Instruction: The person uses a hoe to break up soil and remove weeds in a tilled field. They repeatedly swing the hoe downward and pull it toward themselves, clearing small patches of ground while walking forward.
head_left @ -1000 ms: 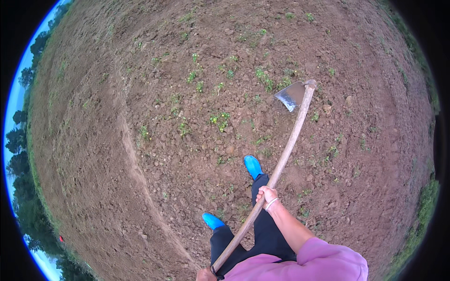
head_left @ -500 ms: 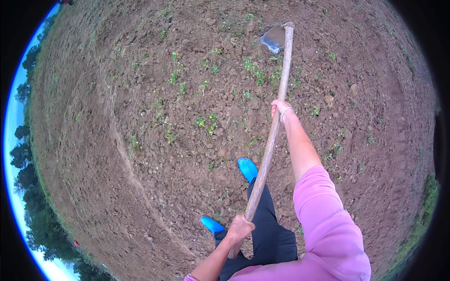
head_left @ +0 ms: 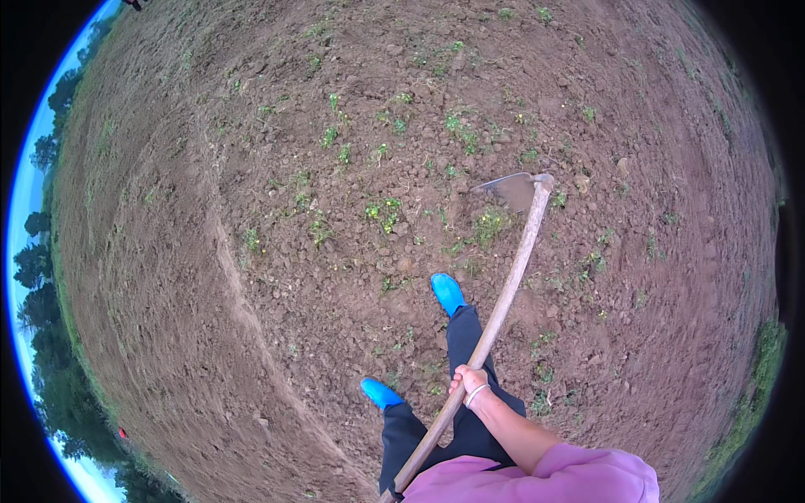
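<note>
Nearest, at the bottom edge, was the wearer's pink top (head_left: pixel 579 478), with dark trousers (head_left: pixel 478 427) below it. The right hand (head_left: pixel 470 381), a pale band (head_left: pixel 475 392) at its wrist, was wrapped firmly round the wooden handle of a hoe (head_left: pixel 505 303), its grip closed on the shaft. The left hand was out of view, so its grip could not be told. The hoe slanted from the lower edge up and to the right, passing in front of the right leg. Two blue shoes (head_left: pixel 448 294) stood on the soil, the right one ahead of the left.

Beyond them, at the hoe's far end, the metal blade (head_left: pixel 516 193) pointed left; whether it touched the earth was unclear. Just below it grew a leafy clump (head_left: pixel 489 226).

The hoeing looked under way but unfinished: the brown soil (head_left: pixel 310 352) lay loose and cloddy all round, yet small green plants (head_left: pixel 386 214) stood rooted or scattered across it, some with yellow specks. How much of the ground had been worked, and how much remained, could not be judged.

Farthest off, dark trees (head_left: pixel 63 394) and blue sky curved along the left rim.
</note>
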The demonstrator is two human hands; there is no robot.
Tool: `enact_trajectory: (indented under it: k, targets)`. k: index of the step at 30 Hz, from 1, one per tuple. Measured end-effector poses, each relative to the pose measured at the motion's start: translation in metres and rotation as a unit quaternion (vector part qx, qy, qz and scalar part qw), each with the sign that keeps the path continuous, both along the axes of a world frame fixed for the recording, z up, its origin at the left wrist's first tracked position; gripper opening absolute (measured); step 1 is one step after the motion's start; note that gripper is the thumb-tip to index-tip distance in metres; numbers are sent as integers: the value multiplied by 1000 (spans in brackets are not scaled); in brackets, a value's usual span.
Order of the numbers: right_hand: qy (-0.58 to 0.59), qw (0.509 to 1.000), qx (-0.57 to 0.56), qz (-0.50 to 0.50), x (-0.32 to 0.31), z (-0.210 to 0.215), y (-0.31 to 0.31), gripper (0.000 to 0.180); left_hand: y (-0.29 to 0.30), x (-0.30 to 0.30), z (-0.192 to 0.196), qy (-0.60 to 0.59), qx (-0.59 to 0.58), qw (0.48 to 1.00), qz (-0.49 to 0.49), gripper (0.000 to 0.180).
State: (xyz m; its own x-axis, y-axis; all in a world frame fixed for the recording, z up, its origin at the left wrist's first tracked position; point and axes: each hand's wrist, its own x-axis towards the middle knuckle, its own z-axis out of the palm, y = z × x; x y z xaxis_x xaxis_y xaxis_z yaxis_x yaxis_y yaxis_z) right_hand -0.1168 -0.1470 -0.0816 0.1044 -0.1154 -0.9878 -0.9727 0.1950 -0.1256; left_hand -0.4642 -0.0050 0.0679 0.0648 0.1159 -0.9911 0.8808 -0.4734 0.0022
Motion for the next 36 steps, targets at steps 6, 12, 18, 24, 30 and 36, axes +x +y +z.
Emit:
enact_trajectory:
  k: [6, 12, 18, 24, 30, 36]
  targets:
    - [-34, 996, -11, 81, -10, 26, 36, 13, -17, -34, -4, -32, 41, 999, 14, 29]
    - [-192, 971, 123, 69, 102, 76, 91, 17, 0, 65, -58, -204, 99, 973, 36, 25]
    - [-383, 911, 94, 125, 275, 93, 136, 15, 11, 234, -88, -298, 92, 942, 123, 21]
    - [-287, 937, 16, 199, 288, -35, 142, 9, -6, 258, -95, -255, 48, 950, 174, 25]
    - [-129, 971, 185, 73, 152, -87, 69, 17, -37, 147, -45, -82, 22, 992, 92, 27]
    - [46, 974, 221, 0, -8, -19, 13, 19, -38, -63, -1, 18, -4, 1000, -2, 40]
